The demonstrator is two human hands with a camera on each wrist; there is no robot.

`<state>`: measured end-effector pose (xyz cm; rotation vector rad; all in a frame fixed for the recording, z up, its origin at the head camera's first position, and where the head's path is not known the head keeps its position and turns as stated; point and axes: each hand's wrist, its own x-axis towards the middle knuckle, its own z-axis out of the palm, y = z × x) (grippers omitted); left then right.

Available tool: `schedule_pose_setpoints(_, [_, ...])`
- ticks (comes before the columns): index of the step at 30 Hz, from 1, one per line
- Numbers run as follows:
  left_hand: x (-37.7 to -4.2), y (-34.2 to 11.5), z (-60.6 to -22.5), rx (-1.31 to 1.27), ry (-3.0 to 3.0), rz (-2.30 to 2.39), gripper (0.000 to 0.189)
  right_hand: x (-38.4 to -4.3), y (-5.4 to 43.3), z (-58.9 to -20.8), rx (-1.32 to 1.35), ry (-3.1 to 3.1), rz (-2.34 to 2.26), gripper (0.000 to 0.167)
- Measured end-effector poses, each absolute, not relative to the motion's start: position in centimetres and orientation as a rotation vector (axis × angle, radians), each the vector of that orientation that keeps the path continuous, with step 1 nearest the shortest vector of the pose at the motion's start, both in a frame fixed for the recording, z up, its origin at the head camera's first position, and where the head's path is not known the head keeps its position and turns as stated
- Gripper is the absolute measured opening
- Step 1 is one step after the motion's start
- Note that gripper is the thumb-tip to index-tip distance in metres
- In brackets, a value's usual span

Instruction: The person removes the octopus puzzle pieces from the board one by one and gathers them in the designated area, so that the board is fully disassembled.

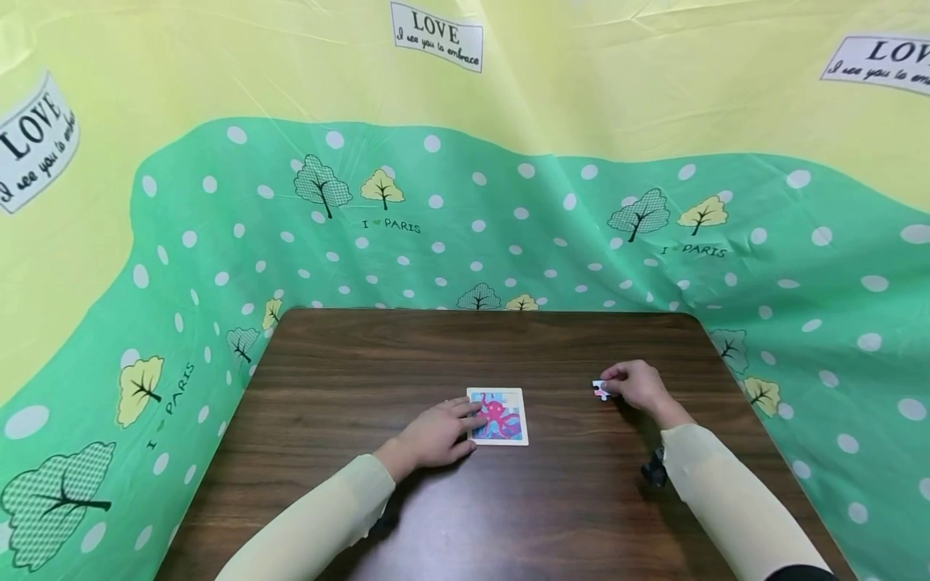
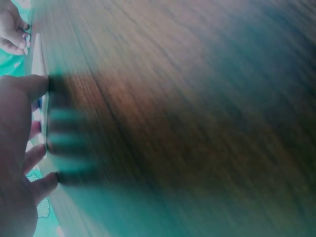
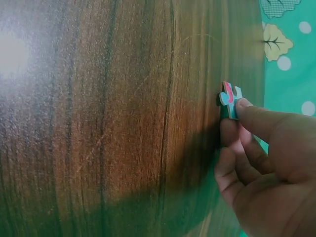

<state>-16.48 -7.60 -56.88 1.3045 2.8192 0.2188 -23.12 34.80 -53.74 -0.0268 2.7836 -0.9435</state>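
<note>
A small square jigsaw puzzle (image 1: 507,428) with a pink octopus on blue and purple lies flat in a white frame near the table's middle. Its upper right part shows a pale patch. Over its left edge rests my left hand (image 1: 436,436), fingers spread and fairly straight; the left wrist view shows the thumb and fingertips along the thin frame edge (image 2: 39,59). To the right of the puzzle, my right hand (image 1: 641,389) pinches a loose jigsaw piece (image 3: 229,98) between thumb and fingers. That piece is light blue with a pink streak, held tilted close over the table.
The dark wood-grain table (image 1: 349,355) has rounded far corners. A green and yellow patterned cloth (image 1: 508,218) hangs behind and along both sides. Something small and black (image 1: 654,468) is at the right wrist, under the pale sleeve.
</note>
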Motion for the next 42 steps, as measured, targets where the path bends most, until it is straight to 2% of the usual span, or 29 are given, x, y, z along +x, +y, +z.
schedule_pose_setpoints(42, [-16.34,-7.53,-56.87,1.262,2.81,0.264,0.051,-23.2,34.18,-53.38,-0.045,2.83,-0.847,0.015])
